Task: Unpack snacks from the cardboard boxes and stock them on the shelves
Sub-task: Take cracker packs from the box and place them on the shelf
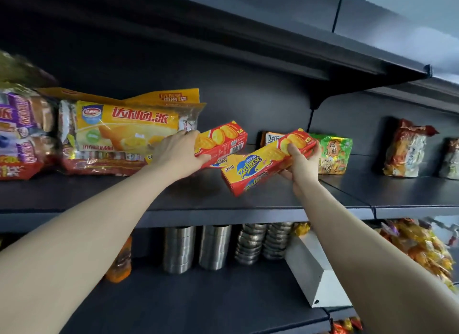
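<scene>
Two red and yellow cracker boxes are over the dark middle shelf (223, 199). My left hand (178, 154) grips the left cracker box (223, 138), which is tilted above the shelf beside a large yellow cake bag (129, 127). My right hand (301, 163) holds the right cracker box (263, 167) by its far end, slanted with its near end down toward the shelf front. A third box of the same kind (223, 161) lies partly hidden under the two. No cardboard carton is in view.
Purple and red snack bags (22, 134) fill the shelf's far left. A green bag (334, 152) and a foil bag (404, 149) stand to the right. Below are metal tins (178, 249), a white block (315, 269) and yellow candy bags (422, 249). An upper shelf (323, 45) overhangs.
</scene>
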### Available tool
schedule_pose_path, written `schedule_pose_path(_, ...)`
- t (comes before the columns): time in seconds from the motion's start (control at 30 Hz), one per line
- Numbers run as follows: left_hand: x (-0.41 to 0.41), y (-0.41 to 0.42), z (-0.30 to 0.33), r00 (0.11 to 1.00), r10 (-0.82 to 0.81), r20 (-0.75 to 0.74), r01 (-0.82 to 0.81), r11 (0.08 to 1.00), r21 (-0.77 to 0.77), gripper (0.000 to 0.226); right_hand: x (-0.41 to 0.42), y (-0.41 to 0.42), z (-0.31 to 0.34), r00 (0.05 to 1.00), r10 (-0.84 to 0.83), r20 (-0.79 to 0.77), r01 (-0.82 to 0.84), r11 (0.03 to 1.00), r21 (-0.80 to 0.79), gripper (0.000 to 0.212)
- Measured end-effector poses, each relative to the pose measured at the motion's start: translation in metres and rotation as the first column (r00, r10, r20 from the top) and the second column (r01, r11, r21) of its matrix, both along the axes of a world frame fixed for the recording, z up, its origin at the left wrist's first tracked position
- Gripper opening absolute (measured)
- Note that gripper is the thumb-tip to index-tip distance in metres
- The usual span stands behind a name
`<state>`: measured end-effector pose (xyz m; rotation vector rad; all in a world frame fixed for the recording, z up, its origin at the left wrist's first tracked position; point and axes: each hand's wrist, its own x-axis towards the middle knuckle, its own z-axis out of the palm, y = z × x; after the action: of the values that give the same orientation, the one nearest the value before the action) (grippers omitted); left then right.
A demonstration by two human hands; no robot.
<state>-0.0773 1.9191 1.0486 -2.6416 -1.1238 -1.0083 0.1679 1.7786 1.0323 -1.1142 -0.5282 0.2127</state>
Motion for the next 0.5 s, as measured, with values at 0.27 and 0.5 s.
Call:
schedule_pose_path(0.27,0.019,0.001,-0.014,0.975,0.222,-0.006,-0.221,0.973,-0.066,0.063,0.063,0.035,-0.024,0.977,0.175,-0.119,-0.176,0.984,0.002,0.058)
schedule_pose_path(0.5,0.026,0.001,-0.016,0.956,0.282,-0.077,-0.285,0.958,-0.024,0.063,0.089,0.054,-0.043,0.927,0.162,0.339,0.048,0.844,-0.535,0.069)
